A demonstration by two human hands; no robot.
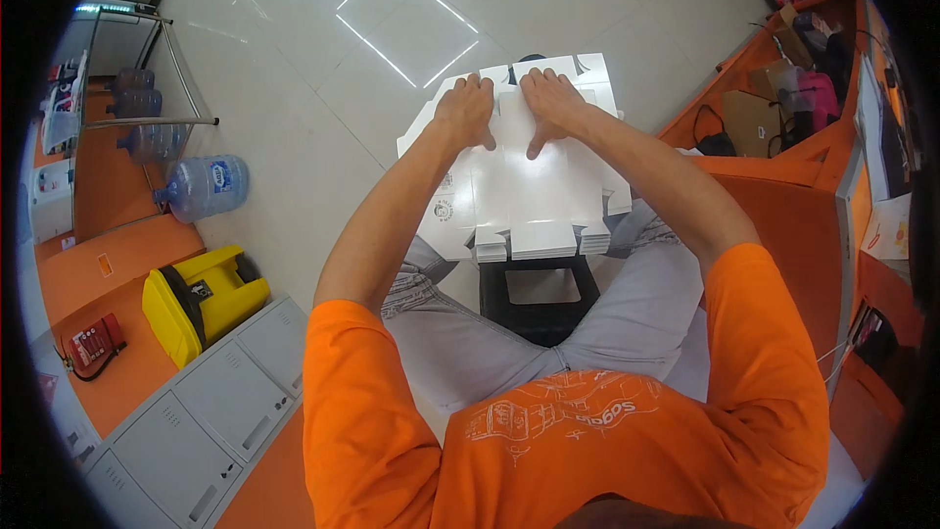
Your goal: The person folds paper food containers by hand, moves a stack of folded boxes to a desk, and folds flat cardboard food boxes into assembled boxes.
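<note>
A stack of flat white cardboard box blanks (543, 201) lies in front of me on a black stool (494, 299) between my knees. Creases, tabs and cut flaps show along its edges, and several layers are visible at the near side. Both arms reach forward over it. My left hand (468, 113) rests on the far left part of the top blank, fingers stretched forward and thumb apart. Beside it, my right hand (550, 106) lies on the far middle part, its thumb pointing back toward me. The fingertips are at a far fold, partly hidden from view.
Grey lockers (181, 441) stand at the lower left, near a yellow plastic case (220, 289) and a red fire extinguisher (95, 343). A large water bottle (211, 186) lies on the tiled floor (323, 127). An orange bin (832, 142) holding bags and cardboard is at the right.
</note>
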